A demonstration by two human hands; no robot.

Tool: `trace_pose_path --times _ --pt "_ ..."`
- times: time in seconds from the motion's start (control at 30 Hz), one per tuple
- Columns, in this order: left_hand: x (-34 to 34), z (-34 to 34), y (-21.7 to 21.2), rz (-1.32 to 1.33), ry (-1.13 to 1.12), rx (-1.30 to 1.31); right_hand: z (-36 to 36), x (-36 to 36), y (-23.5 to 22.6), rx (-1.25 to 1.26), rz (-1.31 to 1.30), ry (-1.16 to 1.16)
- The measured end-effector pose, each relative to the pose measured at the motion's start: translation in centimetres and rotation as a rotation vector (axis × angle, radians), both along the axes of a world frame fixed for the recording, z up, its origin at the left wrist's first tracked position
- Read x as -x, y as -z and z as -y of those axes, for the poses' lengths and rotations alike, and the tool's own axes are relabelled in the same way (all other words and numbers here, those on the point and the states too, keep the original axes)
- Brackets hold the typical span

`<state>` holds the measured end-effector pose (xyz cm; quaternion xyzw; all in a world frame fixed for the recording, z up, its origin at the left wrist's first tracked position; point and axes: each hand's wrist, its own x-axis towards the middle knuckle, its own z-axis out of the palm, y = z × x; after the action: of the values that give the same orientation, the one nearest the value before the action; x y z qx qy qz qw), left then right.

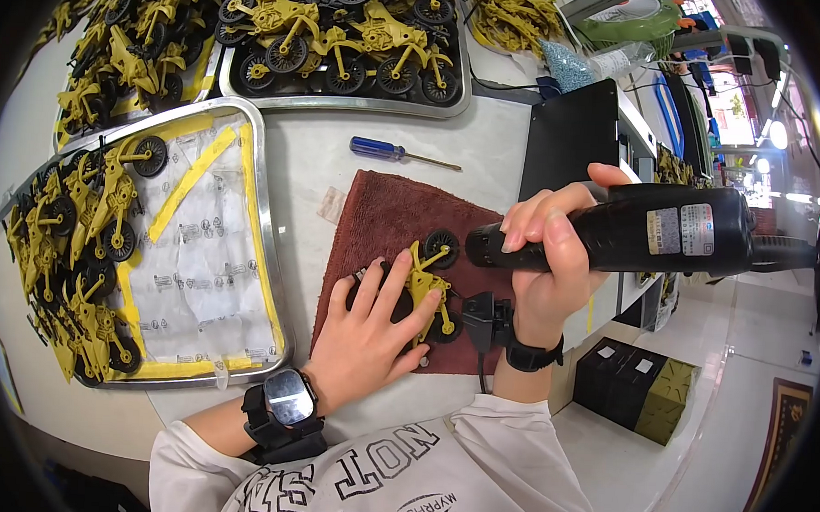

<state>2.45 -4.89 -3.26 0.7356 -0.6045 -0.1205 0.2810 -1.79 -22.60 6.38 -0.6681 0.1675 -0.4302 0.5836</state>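
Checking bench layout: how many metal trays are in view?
3. Nearest tray left of the red cloth; one top centre; one top left, mostly hidden under yellow toy motorcycles. More may lie out of frame.

Left hand (368, 326) covers rear half of yellow toy motorcycle (424, 284). Electric screwdriver (631, 231) bit tip hidden behind front wheel (442, 245); its cable cut off at right rim. Top tray (343, 104) cropped by upper edge. Far shelf items blurred.
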Motion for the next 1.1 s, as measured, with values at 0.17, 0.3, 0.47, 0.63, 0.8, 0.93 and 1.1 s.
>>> trace_pose_path --times 0.17,0.3,0.47,0.63,0.8,0.93,1.1 --pt "0.0 0.0 -0.2 0.004 0.003 -0.006 0.1 0.1 0.1 -0.002 -0.012 0.000" --pt "0.0 -0.2 -0.1 -0.005 0.012 -0.015 -0.3 0.1 0.4 0.002 -0.033 0.004" --pt "0.1 -0.1 -0.3 -0.006 0.009 -0.023 -0.4 0.5 1.1 0.038 -0.036 -0.001" --pt "-0.1 0.1 -0.4 -0.015 0.007 -0.024 0.1 0.6 1.6 0.061 -0.011 -0.038" --pt "-0.1 0.0 0.0 -0.001 -0.002 -0.029 0.5 0.2 1.9 0.065 -0.007 -0.121" --pt "0.1 0.2 -0.2 0.006 -0.004 -0.024 0.9 0.7 2.6 0.052 0.134 -0.167" --pt "0.4 0.4 -0.1 0.024 -0.013 -0.007 0.6 1.4 1.9 0.062 -0.012 -0.171"
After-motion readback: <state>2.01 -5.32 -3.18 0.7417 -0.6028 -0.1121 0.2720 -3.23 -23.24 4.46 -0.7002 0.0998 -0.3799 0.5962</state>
